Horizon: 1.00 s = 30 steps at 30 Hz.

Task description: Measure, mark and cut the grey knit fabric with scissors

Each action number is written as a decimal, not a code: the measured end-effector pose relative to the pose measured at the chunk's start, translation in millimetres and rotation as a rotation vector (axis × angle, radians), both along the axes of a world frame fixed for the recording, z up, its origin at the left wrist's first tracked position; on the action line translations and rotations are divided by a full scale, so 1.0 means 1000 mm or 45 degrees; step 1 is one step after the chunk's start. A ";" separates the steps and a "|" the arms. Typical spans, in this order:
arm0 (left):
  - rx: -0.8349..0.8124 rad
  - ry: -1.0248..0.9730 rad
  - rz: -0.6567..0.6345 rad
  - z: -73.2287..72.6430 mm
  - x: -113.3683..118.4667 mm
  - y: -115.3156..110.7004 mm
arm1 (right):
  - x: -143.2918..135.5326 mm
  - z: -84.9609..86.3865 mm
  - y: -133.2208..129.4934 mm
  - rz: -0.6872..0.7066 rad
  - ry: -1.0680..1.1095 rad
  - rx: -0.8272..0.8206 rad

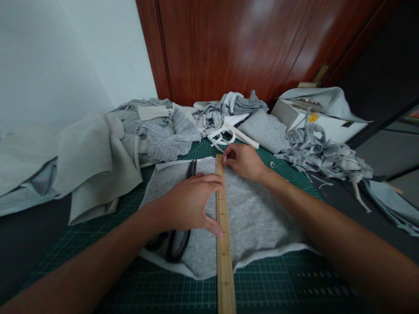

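A wooden ruler (223, 257) lies lengthwise across a piece of grey fabric (258, 213), its near end running past the fabric's edge. My left hand (191, 203) is spread open, with thumb and fingertips pressing on the ruler. Black-handled scissors (178, 253) rest on the fabric, partly hidden under that hand. At the ruler's far end, my right hand (242, 161) is closed in a pinch close to its right edge. Whatever sits between those fingertips is too small to make out.
A green cutting mat (278, 279) lies under the fabric. Grey fabric scraps (170, 135) are heaped behind, with a white looped item (222, 136) in front. Pale folded cloth (88, 152) is at left. Shredded strips (327, 159) and a white box (321, 113) stand right. A wooden door (229, 48) is behind.
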<state>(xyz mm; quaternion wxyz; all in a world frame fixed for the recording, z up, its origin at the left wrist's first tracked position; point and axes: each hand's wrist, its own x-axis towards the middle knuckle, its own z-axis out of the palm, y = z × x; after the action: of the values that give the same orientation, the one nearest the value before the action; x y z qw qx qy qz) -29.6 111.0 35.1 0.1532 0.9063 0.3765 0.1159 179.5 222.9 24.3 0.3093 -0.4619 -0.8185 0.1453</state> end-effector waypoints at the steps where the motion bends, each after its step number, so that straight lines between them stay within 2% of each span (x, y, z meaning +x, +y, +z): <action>1: 0.004 0.000 0.004 0.000 0.000 0.000 | 0.000 0.000 -0.003 0.005 -0.012 0.010; 18: -0.007 -0.033 -0.001 -0.003 0.000 0.001 | 0.003 0.005 -0.047 0.065 -0.057 -0.009; 30: -0.046 -0.053 -0.015 0.000 0.001 0.000 | 0.011 0.004 -0.092 0.167 -0.013 -0.085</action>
<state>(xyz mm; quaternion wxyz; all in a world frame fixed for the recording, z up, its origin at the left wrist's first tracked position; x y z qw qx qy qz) -28.2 110.9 34.9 0.1781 0.9029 0.3700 0.1268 190.6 130.8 28.3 0.2794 -0.4182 -0.8432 0.1901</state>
